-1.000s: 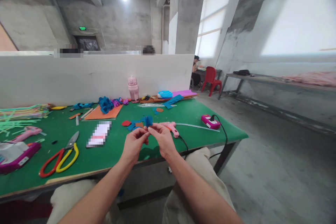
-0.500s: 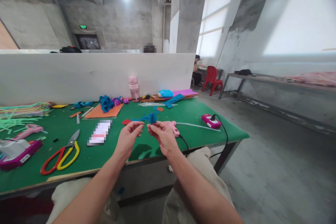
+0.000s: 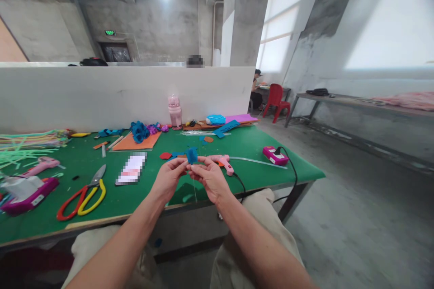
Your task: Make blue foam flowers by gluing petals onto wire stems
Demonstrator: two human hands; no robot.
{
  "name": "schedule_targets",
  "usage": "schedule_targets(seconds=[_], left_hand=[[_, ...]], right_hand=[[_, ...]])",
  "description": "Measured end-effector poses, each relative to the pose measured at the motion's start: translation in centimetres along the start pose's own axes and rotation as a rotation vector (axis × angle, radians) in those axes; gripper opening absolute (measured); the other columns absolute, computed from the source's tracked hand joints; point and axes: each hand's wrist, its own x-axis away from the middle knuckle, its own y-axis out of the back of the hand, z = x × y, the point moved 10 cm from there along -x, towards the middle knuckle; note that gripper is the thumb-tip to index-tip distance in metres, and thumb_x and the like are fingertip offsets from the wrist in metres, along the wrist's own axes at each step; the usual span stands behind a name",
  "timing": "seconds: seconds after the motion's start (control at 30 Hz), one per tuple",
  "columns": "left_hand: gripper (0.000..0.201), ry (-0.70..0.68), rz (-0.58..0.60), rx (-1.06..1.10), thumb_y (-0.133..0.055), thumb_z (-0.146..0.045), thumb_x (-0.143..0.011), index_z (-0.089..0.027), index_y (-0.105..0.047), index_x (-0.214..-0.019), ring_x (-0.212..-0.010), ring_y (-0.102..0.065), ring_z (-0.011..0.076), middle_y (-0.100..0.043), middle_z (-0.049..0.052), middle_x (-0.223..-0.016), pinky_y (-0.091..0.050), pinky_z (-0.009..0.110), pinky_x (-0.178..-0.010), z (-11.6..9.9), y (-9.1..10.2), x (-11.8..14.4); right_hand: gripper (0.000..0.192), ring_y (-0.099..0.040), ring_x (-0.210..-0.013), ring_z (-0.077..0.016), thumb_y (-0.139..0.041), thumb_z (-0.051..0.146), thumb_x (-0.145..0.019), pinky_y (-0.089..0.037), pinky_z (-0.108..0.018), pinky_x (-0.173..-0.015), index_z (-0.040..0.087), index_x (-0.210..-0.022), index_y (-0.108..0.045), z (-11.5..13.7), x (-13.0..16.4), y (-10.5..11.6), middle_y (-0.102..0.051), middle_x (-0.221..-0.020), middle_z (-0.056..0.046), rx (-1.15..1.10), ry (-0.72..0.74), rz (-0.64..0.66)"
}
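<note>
Blue piece (image 3: 191, 156) sits at frame centre, held up above the green table (image 3: 125, 198). Right hand (image 3: 213, 178): thumb and fingers pinched on its lower end. Left hand (image 3: 168, 177): fingertips together, meeting the right's at the same end; can't tell whether they grip it too. Thin pale strand (image 3: 195, 192) hangs below the fingers.

Pink glue gun (image 3: 229, 168) lies just beside the right hand, clear stick (image 3: 261, 160) out its back toward the magenta box (image 3: 274, 155), right of centre. Red scrap (image 3: 166, 156) lies near the left hand, just beyond its fingers. Scissors (image 3: 83, 196), red and yellow handles, blades parted, lower left. Pixelated rectangle (image 3: 131, 169) between scissors and left hand. Blue curled bundle (image 3: 139, 132) on an orange sheet (image 3: 137, 143), left of centre. Pink bottle (image 3: 175, 113) upright near the white partition (image 3: 84, 95).
</note>
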Motion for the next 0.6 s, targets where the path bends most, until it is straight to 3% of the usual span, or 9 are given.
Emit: schedule_targets(seconds=[0.6], left_hand=[[0.016,0.051,0.018,0.059,-0.071,-0.028,-0.065,-0.013,-0.068,-0.069,-0.058,-0.056,0.0106,-0.063,0.002,-0.062,-0.045,0.024,-0.062,0.40,-0.14,0.08]], right_hand=[[0.041,-0.062,-0.057,-0.0101,-0.078,0.021,-0.053,-0.047,-0.024,-0.062,0.015,-0.086,-0.055,-0.10,-0.05,0.20,-0.071,-0.069,-0.003,0.009,-0.023,0.015]])
